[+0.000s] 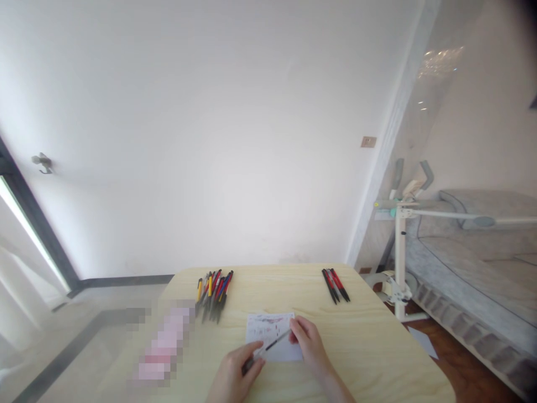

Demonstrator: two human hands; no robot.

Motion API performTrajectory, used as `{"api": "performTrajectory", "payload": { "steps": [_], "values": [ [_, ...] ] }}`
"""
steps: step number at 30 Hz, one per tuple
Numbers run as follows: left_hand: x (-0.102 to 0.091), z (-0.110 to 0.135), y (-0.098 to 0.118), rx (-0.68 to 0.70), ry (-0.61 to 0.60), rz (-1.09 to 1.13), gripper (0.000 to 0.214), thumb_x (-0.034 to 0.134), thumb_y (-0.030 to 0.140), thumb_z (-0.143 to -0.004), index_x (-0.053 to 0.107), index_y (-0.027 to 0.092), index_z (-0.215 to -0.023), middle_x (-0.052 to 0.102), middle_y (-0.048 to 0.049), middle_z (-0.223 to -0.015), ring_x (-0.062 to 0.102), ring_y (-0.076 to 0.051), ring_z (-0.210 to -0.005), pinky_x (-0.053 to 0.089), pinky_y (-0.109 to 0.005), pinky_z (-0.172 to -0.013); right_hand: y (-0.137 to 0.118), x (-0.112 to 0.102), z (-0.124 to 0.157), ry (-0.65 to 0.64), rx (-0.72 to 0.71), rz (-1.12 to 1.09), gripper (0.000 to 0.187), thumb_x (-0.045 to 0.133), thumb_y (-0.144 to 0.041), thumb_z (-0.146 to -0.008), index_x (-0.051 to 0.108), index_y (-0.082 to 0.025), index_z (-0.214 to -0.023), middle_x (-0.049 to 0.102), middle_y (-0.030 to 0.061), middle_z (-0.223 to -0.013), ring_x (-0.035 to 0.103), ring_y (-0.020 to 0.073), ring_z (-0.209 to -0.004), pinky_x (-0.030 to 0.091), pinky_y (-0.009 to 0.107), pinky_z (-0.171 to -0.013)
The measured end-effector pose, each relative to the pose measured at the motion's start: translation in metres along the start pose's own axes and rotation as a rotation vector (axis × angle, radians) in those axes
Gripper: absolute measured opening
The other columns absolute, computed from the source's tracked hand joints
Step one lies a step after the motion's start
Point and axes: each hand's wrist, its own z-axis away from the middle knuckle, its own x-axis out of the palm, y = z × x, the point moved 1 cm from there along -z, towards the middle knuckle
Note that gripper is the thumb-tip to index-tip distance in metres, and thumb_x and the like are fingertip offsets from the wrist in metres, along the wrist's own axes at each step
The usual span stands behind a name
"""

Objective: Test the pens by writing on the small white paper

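A small white sheet of paper point(268, 331) with red scribbles lies on the light wooden table point(369, 347). My left hand point(235, 372) is closed around the lower end of a slim dark pen point(268, 346) that lies slanted over the paper. My right hand point(308, 341) pinches the pen's upper end at the paper's right edge. A bunch of several pens point(213, 288) with red, yellow and blue barrels lies at the far left of the table. A smaller group of red and black pens point(335, 285) lies at the far right.
A blurred-out pink patch point(165, 347) covers the table's left side. Beyond the table's right edge stand a white lamp stand point(400, 268) and a grey bed point(478, 257). A white wall fills the background.
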Motion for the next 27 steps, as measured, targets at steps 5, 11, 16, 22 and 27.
{"api": "performTrajectory", "payload": {
  "steps": [5, 11, 16, 22, 27],
  "values": [
    [0.000, 0.002, -0.001, 0.094, -0.003, -0.031, 0.025, 0.049, 0.034, -0.081, 0.066, 0.025, -0.098, 0.070, -0.0022, -0.098, 0.063, -0.017, -0.089, 0.048, -0.023, -0.081, 0.000, 0.001, 0.000, -0.001, -0.014, 0.038, 0.041, 0.044, -0.051, -0.079, 0.046, -0.018, -0.054, 0.045, -0.0027, -0.049, 0.043, 0.0124, -0.051, 0.034, 0.023, -0.051],
    [0.001, 0.003, -0.002, 0.145, 0.040, -0.068, 0.024, 0.046, 0.033, -0.084, 0.065, 0.025, -0.097, 0.070, -0.0024, -0.095, 0.064, -0.016, -0.086, 0.049, -0.022, -0.077, -0.002, 0.001, 0.002, -0.011, -0.031, 0.030, 0.044, 0.040, -0.053, -0.082, 0.048, -0.018, -0.057, 0.047, -0.0024, -0.051, 0.046, 0.0126, -0.051, 0.036, 0.023, -0.052],
    [-0.002, 0.005, 0.001, 0.158, 0.087, -0.080, 0.025, 0.042, 0.033, -0.086, 0.065, 0.025, -0.093, 0.069, -0.0037, -0.084, 0.063, -0.016, -0.078, 0.049, -0.020, -0.070, -0.004, 0.000, 0.004, 0.033, -0.034, -0.035, 0.044, 0.036, -0.056, -0.082, 0.055, -0.018, -0.075, 0.051, -0.0013, -0.060, 0.048, 0.0128, -0.054, 0.040, 0.023, -0.052],
    [-0.004, 0.005, 0.003, 0.147, 0.093, -0.069, 0.027, 0.040, 0.034, -0.087, 0.064, 0.025, -0.095, 0.067, -0.0043, -0.081, 0.063, -0.016, -0.076, 0.049, -0.021, -0.069, -0.003, -0.015, 0.010, 0.001, -0.019, 0.065, 0.040, 0.047, -0.053, -0.078, 0.057, -0.016, -0.089, 0.054, 0.0010, -0.066, 0.050, 0.0148, -0.058, 0.040, 0.024, -0.054],
    [-0.002, 0.006, 0.000, 0.135, 0.089, -0.063, 0.027, 0.040, 0.035, -0.087, 0.063, 0.024, -0.095, 0.068, -0.0055, -0.087, 0.063, -0.017, -0.080, 0.049, -0.022, -0.072, -0.008, -0.018, 0.016, -0.024, -0.120, 0.173, 0.030, 0.050, -0.044, -0.078, 0.059, -0.017, -0.090, 0.058, 0.0033, -0.072, 0.053, 0.0181, -0.070, 0.042, 0.028, -0.066]
  ]
}}
